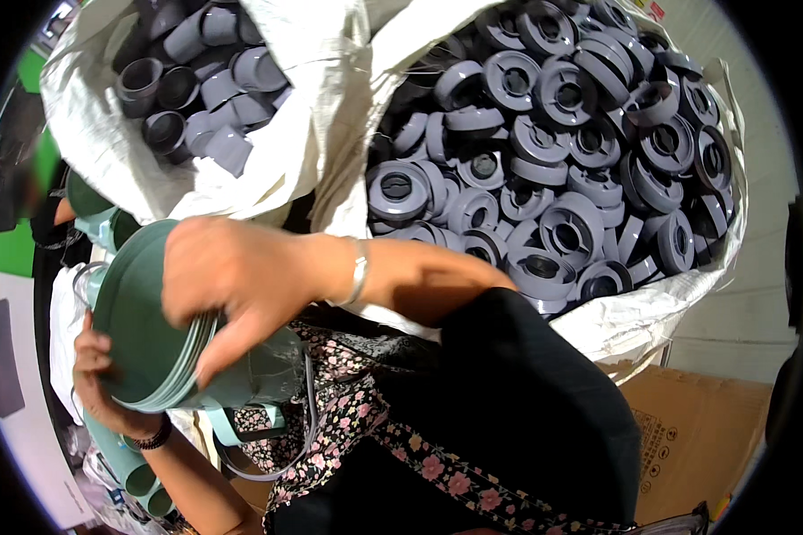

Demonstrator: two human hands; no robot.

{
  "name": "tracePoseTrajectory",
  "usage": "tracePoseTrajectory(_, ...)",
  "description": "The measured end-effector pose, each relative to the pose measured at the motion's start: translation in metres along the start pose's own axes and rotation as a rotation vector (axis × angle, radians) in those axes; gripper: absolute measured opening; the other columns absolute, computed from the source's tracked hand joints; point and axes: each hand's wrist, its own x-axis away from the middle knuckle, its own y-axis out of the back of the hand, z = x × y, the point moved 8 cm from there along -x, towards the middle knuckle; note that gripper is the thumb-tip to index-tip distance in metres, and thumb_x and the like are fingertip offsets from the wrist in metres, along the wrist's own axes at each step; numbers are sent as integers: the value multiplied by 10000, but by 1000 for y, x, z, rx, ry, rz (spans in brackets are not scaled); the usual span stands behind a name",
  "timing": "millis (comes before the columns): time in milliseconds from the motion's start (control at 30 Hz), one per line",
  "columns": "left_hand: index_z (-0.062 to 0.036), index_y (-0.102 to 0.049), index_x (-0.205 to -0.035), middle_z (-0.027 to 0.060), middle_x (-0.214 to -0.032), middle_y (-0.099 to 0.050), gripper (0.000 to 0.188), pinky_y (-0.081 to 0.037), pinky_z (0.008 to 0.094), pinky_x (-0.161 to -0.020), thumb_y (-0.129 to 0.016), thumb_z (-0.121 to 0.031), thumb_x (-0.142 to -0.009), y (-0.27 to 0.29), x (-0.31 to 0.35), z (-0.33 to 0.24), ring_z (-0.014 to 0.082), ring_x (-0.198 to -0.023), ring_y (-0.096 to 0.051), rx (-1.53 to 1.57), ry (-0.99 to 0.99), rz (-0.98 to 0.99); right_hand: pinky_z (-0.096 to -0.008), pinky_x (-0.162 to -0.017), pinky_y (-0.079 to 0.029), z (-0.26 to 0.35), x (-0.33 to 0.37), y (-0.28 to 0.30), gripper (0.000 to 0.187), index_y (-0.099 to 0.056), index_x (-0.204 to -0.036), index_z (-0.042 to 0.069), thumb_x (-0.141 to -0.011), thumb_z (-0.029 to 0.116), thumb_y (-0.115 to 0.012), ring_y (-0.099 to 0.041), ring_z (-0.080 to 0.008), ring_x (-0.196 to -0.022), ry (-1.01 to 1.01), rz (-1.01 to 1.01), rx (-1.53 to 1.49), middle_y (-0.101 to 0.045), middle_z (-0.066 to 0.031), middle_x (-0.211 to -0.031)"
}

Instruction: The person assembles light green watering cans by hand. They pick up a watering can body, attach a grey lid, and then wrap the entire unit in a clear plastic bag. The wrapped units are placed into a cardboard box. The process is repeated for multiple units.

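Note:
A stack of nested green round plastic pieces (134, 312), with several thin rims layered at the near right side, is tilted in front of me. My left hand (98, 366) grips its left edge from outside, fingertips over the rim. My right hand (236, 272), slightly blurred, reaches across it from the right. Its fingers curl inside while the thumb presses the outside of the layered rims. Next to the stack, below my right hand, is a paler green bucket-like body (268, 366) with some clear film on it. The palm of my right hand is hidden.
A large white woven sack (687, 308) at the right holds many grey ring-shaped parts with black centres (567, 94). Another sack (80, 98) at the far left holds grey cups (187, 40). Green tubes (138, 477) lie lower left; a cardboard box (696, 428) stands lower right.

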Motion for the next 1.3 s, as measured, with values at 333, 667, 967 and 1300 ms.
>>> tracePoseTrajectory(333, -39, -544, -1038, 83, -875, -603, 305, -472, 341, -798, -367, -272, -950, 202, 101, 91, 203, -858, -583, -179, 526, -595, -422, -966, -373, 47, 466, 337, 825, -413, -1292, 124, -554, 301, -738, -430, -371, -1167, -2134, 599, 1169, -458, -208, -1255)
tracePoseTrajectory(667, -23, -577, -863, 55, -772, -585, 230, -436, 257, -651, -523, -246, -884, 172, 154, 27, 134, -669, -546, -158, 422, -972, -364, -758, -484, -80, 416, 183, 238, -656, -814, 53, -583, 106, -645, -614, -324, -854, -1760, 972, 793, -644, -163, -879)
tracePoseTrajectory(967, -75, -371, -1319, 126, -1352, -356, 589, -231, 341, -1039, -583, -227, -792, 119, 91, -13, 241, -1267, -314, -127, 272, -250, -339, -824, -476, -95, -54, -73, 357, -504, -1125, 39, -859, 274, -545, -530, -177, -989, -993, -134, -982, -548, -87, -1020)
tracePoseTrajectory(1300, -15, -401, -1232, 102, -1151, -466, 463, -385, 291, -898, -425, -348, -912, 138, 122, 9, 169, -1014, -481, 176, 297, -779, -261, -844, -379, -57, -70, -227, 541, -437, -1112, 26, -717, 272, -713, -457, -136, -982, -601, 64, -507, -488, -70, -1049)
